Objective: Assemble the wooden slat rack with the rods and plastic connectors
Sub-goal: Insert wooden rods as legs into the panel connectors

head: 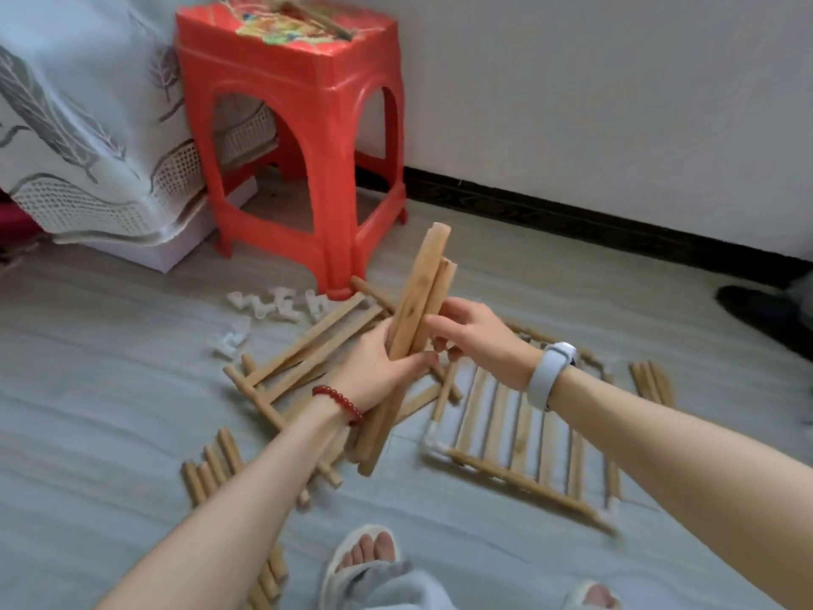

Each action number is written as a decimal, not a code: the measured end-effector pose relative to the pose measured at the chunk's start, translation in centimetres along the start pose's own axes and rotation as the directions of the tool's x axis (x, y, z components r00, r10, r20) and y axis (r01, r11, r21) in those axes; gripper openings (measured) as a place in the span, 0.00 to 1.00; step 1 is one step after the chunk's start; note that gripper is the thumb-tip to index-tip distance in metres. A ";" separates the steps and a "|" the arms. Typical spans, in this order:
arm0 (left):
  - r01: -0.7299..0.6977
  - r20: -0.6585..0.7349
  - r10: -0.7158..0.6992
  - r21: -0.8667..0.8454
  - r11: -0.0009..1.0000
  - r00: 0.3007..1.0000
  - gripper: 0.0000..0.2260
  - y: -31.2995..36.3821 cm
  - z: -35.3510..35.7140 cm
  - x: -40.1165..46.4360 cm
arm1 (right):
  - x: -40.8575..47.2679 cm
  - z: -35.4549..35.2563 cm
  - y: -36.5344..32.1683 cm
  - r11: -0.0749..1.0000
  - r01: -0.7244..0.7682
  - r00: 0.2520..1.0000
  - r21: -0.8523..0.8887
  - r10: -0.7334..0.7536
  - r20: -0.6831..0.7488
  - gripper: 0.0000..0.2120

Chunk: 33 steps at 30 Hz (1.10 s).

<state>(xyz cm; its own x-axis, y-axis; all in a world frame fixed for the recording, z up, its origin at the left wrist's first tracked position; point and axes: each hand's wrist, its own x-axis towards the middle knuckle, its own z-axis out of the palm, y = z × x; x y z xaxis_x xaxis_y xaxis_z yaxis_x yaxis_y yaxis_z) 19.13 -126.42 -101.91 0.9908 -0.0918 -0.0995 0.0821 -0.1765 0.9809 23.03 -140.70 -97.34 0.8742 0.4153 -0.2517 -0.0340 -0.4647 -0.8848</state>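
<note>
My left hand (378, 372) grips a bundle of wooden slats (418, 297) held upright and tilted, its lower end near the floor. My right hand (475, 334) touches the bundle from the right, fingers curled against one slat. Beneath the hands lies a loose pile of slats and rods (303, 350). An assembled slat panel (523, 429) with white corner connectors lies flat on the floor at the right. White plastic connectors (272, 306) are scattered near the stool's leg.
A red plastic stool (303, 138) stands behind the pile, beside a draped patterned cloth (88, 125). Short rods (211, 468) lie at the left, more rods (653, 383) at the far right. My sandalled foot (365, 561) is at the bottom. A dark shoe (756, 310) sits by the wall.
</note>
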 end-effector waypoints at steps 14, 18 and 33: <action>0.279 -0.047 -0.359 0.726 0.629 0.932 0.14 -13.0 15.5 8.0 | -9.3 -13.7 24.3 0.850 -0.524 0.809 -0.058 0.475 -0.346 0.04; 0.454 -0.201 -0.516 0.782 0.428 0.833 0.10 -17.7 15.4 7.3 | -9.9 -10.9 31.1 0.643 -0.391 0.880 -0.659 0.470 -0.063 0.08; 0.140 0.317 -0.485 0.705 0.696 0.815 0.13 -17.4 21.9 9.2 | -11.4 -8.7 36.4 0.453 -0.419 0.770 -0.787 0.636 -0.043 0.22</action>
<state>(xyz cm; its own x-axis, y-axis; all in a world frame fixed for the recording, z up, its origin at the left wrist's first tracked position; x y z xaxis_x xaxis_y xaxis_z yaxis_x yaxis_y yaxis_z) 24.45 -145.64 -123.58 0.7335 -0.2999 -0.6099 0.1198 -0.8263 0.5503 16.05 -169.16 -123.23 0.6727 -0.0096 -0.7399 -0.0002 -0.9999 0.0128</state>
